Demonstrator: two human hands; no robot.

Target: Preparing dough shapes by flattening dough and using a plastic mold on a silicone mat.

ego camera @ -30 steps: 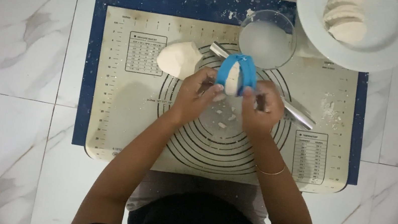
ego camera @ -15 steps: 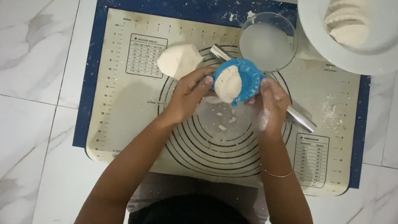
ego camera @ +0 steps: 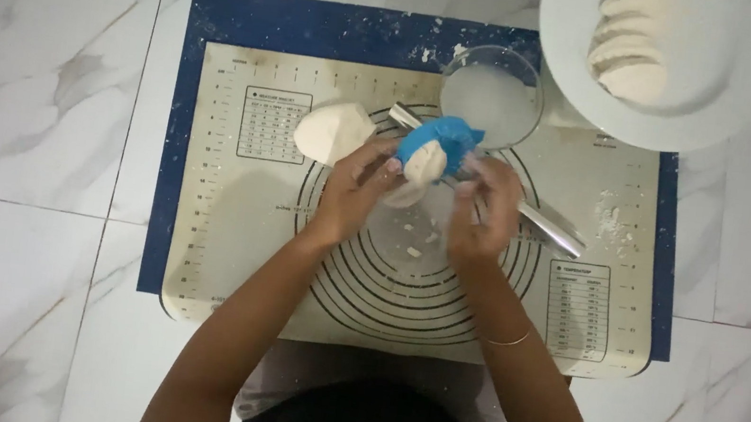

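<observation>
Your left hand [ego camera: 354,189] and right hand [ego camera: 482,216] meet over the ringed middle of the baking mat [ego camera: 231,222], fingers pinching a blue dumpling press [ego camera: 436,142] with white dough [ego camera: 425,162] in it. A dough lump [ego camera: 333,132] lies just left of it, toward the mat's far edge. A steel rolling pin [ego camera: 546,224] runs under your right hand. A glass bowl [ego camera: 492,98] sits at the far edge; a white plate [ego camera: 704,99] of folded dumplings [ego camera: 630,42] overlaps the far right corner.

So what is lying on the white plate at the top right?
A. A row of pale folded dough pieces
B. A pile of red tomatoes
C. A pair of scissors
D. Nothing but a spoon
A: the white plate carries a row of pale folded dough pieces, stacked close along its left part; no tomatoes, scissors or spoon show on it.
</observation>
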